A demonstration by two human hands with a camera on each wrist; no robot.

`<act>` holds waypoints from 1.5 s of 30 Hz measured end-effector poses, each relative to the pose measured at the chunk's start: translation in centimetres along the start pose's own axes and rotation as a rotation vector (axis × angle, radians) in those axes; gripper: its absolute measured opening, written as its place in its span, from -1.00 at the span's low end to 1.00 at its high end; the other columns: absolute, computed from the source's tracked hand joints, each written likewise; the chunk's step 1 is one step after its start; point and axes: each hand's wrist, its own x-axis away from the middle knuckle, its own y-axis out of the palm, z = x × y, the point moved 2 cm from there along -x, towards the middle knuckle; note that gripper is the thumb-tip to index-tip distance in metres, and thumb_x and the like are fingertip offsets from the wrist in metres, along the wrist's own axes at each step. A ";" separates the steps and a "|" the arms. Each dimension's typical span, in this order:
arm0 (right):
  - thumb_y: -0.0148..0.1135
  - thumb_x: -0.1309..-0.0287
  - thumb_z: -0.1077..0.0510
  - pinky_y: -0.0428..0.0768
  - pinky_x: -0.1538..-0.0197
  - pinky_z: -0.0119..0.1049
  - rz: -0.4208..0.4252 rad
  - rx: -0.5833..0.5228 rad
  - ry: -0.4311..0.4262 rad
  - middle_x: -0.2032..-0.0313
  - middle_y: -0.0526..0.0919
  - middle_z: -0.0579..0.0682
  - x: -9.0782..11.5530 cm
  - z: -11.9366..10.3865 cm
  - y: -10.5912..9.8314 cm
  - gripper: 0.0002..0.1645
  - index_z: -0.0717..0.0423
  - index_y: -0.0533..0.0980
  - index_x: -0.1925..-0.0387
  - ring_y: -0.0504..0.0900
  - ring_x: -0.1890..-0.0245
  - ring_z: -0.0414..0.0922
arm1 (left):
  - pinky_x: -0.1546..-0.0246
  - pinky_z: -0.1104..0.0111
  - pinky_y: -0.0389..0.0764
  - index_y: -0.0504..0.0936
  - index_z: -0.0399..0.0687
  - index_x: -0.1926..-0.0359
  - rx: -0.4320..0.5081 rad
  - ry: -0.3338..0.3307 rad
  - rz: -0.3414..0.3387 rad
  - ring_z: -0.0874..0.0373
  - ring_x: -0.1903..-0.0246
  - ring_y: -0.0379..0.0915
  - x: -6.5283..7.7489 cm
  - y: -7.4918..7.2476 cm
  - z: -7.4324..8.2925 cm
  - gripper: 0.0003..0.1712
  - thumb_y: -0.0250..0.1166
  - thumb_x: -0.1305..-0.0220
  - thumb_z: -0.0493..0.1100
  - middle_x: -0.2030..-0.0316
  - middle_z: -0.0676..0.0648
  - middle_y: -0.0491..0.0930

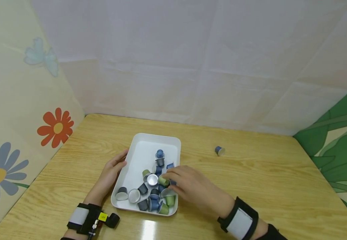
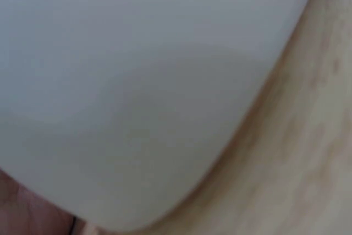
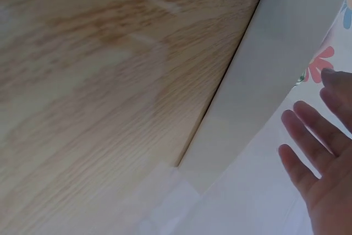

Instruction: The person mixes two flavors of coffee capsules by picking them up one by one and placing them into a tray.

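Observation:
A white tray (image 1: 143,146) holds several coffee capsules, blue, dark grey and green, some showing silver lids. My left hand (image 1: 110,175) rests against its left side, fingers along the outer wall and thumb by the rim. Over the right side of the tray, my right hand (image 1: 190,183) reaches in with fingers apart. A green capsule (image 1: 162,181) lies at its fingertips in the head view; no grip on it shows. Three outer fingers of the right hand (image 3: 330,174) are spread in the right wrist view. The left wrist view mostly shows the tray wall (image 2: 137,81).
A single blue capsule (image 1: 220,151) lies on its side on the wooden table (image 1: 266,180), right of the tray. A pale cloth backdrop (image 1: 191,66) rises behind the table, with flower-patterned panels (image 1: 14,100) at the sides.

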 end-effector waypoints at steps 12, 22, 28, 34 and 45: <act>0.33 -0.22 0.20 0.50 -0.19 -0.19 0.087 -0.012 -0.022 -0.06 0.61 0.01 0.5 1.7 0.1 -0.60 0.12 0.55 -0.10 0.55 -0.09 -0.10 | -0.36 0.20 0.17 0.13 -0.18 -0.51 -0.020 -0.003 0.001 -0.01 -0.44 0.04 0.1 0.0 0.1 -0.41 -0.07 -0.52 -0.24 -0.49 -0.16 0.11; 0.34 -0.20 0.18 0.47 -0.22 -0.10 0.097 0.017 0.037 -0.12 0.59 0.06 1.4 3.0 0.4 -0.59 0.08 0.55 -0.09 0.53 -0.16 -0.04 | -0.38 0.13 0.12 0.13 -0.18 -0.52 -0.016 -0.005 -0.001 -0.03 -0.45 0.03 0.2 0.0 0.1 -0.41 -0.07 -0.53 -0.24 -0.49 -0.16 0.10; 0.35 -0.18 0.20 0.46 -0.23 -0.08 0.122 0.028 0.053 -0.12 0.59 0.09 1.8 3.9 0.5 -0.61 0.10 0.57 -0.06 0.53 -0.15 0.00 | -0.39 0.13 0.11 0.13 -0.17 -0.51 -0.014 -0.010 0.006 -0.03 -0.45 0.02 0.1 0.0 0.1 -0.41 -0.07 -0.53 -0.22 -0.49 -0.15 0.10; 0.34 -0.20 0.17 0.47 -0.21 -0.08 0.127 0.042 0.098 -0.11 0.59 0.09 2.3 4.7 0.4 -0.59 0.13 0.57 -0.09 0.54 -0.13 0.00 | -0.39 0.12 0.10 0.14 -0.18 -0.51 -0.018 -0.002 0.007 -0.03 -0.45 0.02 0.0 0.1 0.2 -0.41 -0.07 -0.53 -0.23 -0.49 -0.16 0.11; 0.35 -0.22 0.19 0.43 -0.25 0.00 0.080 0.071 0.266 -0.15 0.56 0.15 2.9 6.5 0.2 -0.53 0.19 0.53 -0.16 0.50 -0.18 0.08 | -0.40 0.09 0.08 0.14 -0.17 -0.51 -0.015 -0.009 0.008 -0.05 -0.45 0.02 0.1 0.1 0.2 -0.41 -0.07 -0.53 -0.22 -0.49 -0.16 0.11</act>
